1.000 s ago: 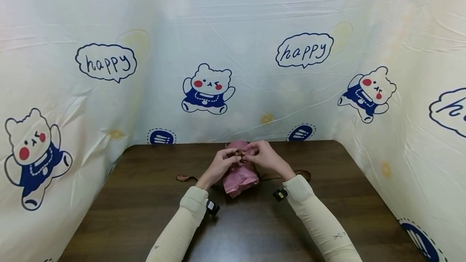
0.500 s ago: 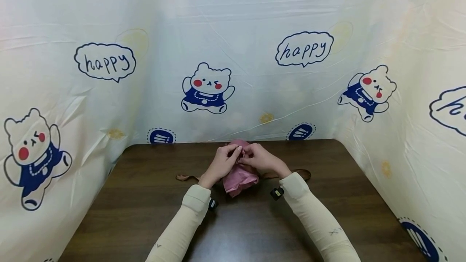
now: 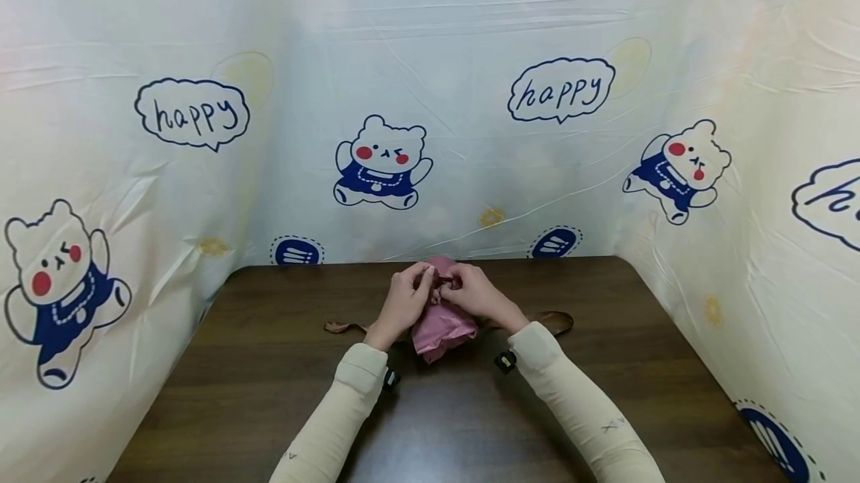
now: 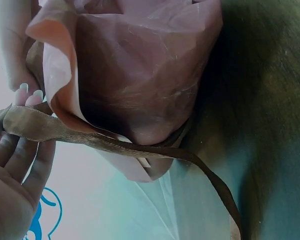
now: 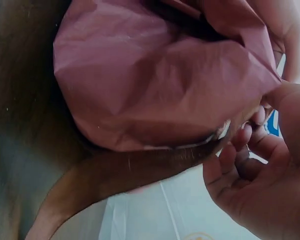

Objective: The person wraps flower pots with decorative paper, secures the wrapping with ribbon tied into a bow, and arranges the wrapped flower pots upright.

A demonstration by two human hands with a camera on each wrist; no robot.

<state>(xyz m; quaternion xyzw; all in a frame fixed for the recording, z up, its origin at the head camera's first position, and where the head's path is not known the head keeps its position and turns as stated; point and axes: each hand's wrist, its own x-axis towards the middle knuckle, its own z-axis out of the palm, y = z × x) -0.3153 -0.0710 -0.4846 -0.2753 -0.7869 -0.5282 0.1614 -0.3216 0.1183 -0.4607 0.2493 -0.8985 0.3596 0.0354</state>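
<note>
A crumpled pink paper-like wrapping [image 3: 442, 332] lies on the table, gathered at its middle, with a brown ribbon [image 3: 346, 328] around it. My left hand [image 3: 402, 305] is at the gather's left side; in the left wrist view its fingers hold the ribbon [image 4: 80, 137] beside the wrapping's folded edge [image 4: 60, 75]. At the right side my right hand [image 3: 482, 295] pinches the ribbon near the gather; its curled fingers show in the right wrist view beside the ribbon [image 5: 125, 172]. How the ribbon crosses between the fingertips is mostly hidden.
The dark wooden table [image 3: 269, 393] spreads around the wrapping. One ribbon tail lies to the left, another ribbon loop [image 3: 558, 322] to the right. A printed curtain [image 3: 463, 169] hangs behind the table and along both sides.
My hands came together at the gather half a second ago, then drew slightly apart, the left moving a little left. The brown ribbon now shows between them. The wrapping has stayed in place.
</note>
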